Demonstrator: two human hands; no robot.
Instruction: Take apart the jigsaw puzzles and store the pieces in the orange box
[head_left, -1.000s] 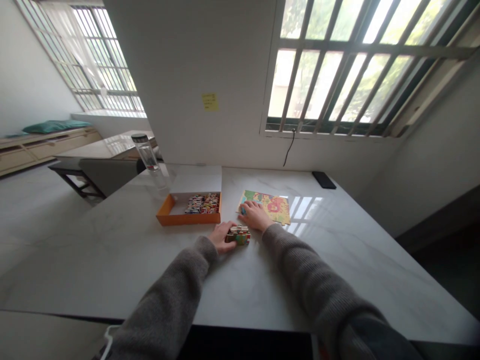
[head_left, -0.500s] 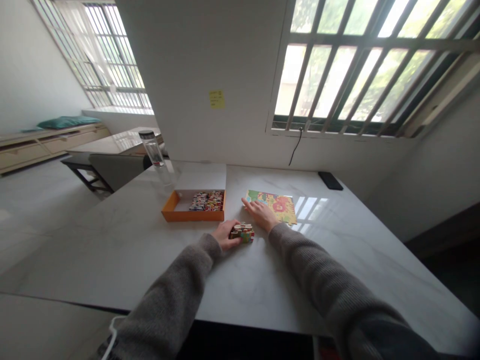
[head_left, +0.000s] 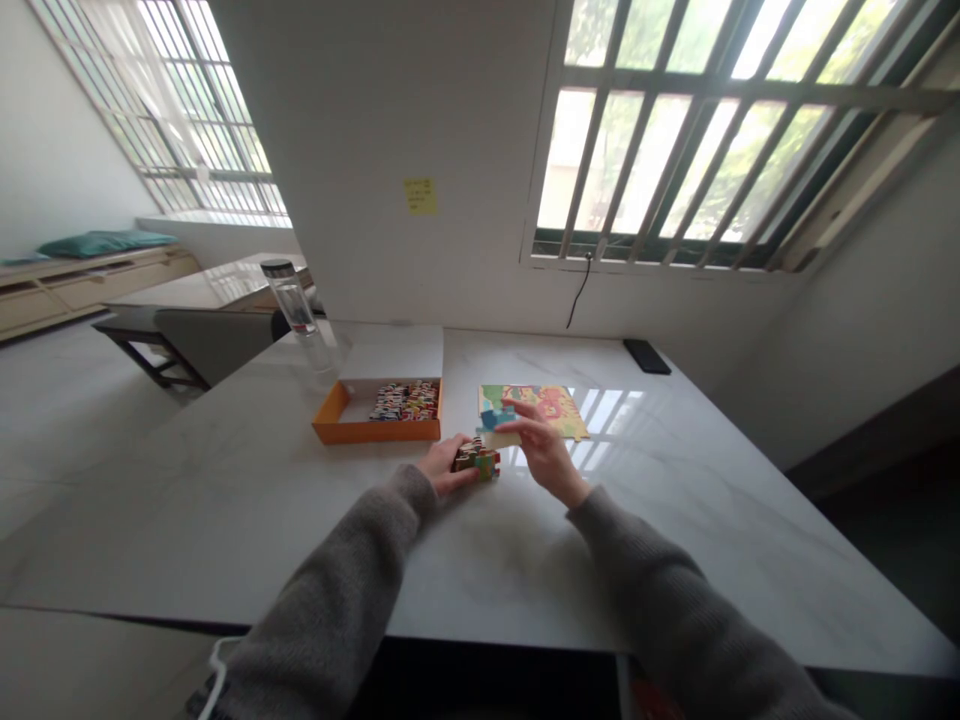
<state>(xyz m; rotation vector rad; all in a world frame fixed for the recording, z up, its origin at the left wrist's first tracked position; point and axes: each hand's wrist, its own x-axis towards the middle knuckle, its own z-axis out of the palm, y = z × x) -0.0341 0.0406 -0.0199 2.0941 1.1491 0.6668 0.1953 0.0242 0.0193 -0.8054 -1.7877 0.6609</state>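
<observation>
Holding what seems a blue piece (head_left: 493,418), right fingers (head_left: 531,427) stand slightly parted; left fingers (head_left: 448,455) clasp stacked pieces (head_left: 486,466).

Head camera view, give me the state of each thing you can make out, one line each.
Left hand: closed on a stack of puzzle pieces
Right hand: pinching a blue piece
Picture puzzle: lying flat, partly covered by the right hand
Orange box: open, partly filled
Bottle: capped
Phone: lying flat, screen dark
Yellow note: stuck to the wall
Black cable: hanging loose
</observation>
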